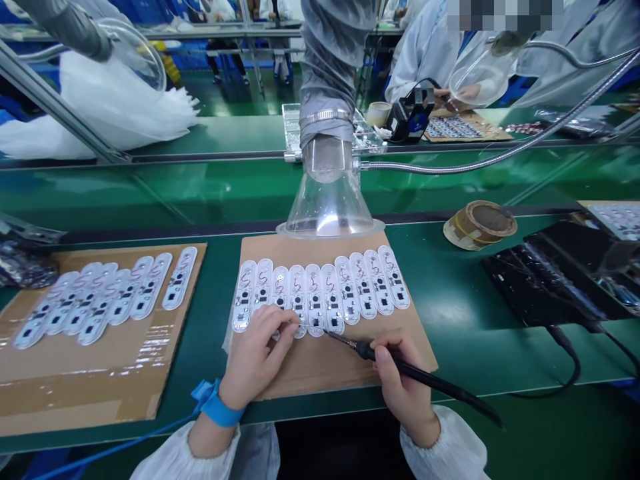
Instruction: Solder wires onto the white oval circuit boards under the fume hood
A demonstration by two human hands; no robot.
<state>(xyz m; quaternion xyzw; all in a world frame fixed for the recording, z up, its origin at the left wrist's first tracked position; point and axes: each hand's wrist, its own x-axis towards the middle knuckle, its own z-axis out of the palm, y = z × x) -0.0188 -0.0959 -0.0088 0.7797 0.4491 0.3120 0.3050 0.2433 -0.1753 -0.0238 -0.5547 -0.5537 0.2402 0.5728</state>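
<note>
My right hand grips a black soldering iron whose tip points left, at the lower end of a white oblong circuit board. Several such boards, with black chips and thin red wires, stand side by side in a row on a cardboard sheet. Over the lower left part of the row lies my left hand, wearing a blue wrist strap. Its thumb and forefinger are pinched together near the iron's tip; what they hold is too small to make out. That hand partly hides some boards.
A clear fume hood hangs just behind the row. More boards lie on another cardboard sheet at left. On the right are a round tape-wrapped container and a black device with cables. Across the bench a co-worker's hands handle similar parts.
</note>
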